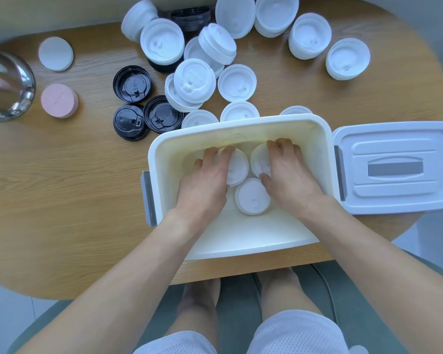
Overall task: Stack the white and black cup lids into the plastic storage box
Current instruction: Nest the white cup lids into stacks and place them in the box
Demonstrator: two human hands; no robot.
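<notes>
A white plastic storage box (pixel 241 241) stands open at the table's near edge. Both hands reach into it. My left hand (pixel 205 185) grips a white lid stack (pixel 237 167) at the box's far side. My right hand (pixel 289 175) grips a second white lid stack (pixel 260 159) beside it. A third white lid stack (pixel 252 196) sits between the hands, nearer me. Several white lids and lid stacks (pixel 195 83) lie scattered on the table beyond the box. Three black lids (pixel 132 84) lie to the box's far left, and a black stack (pixel 191 17) sits at the back.
The box's white cover (pixel 394 167) lies open to the right. A pink disc (pixel 59 100), a pale round disc (pixel 56 54) and a glass-and-metal vessel (pixel 5 85) sit on the wooden table (pixel 62 187) at far left. My knees are under the table edge.
</notes>
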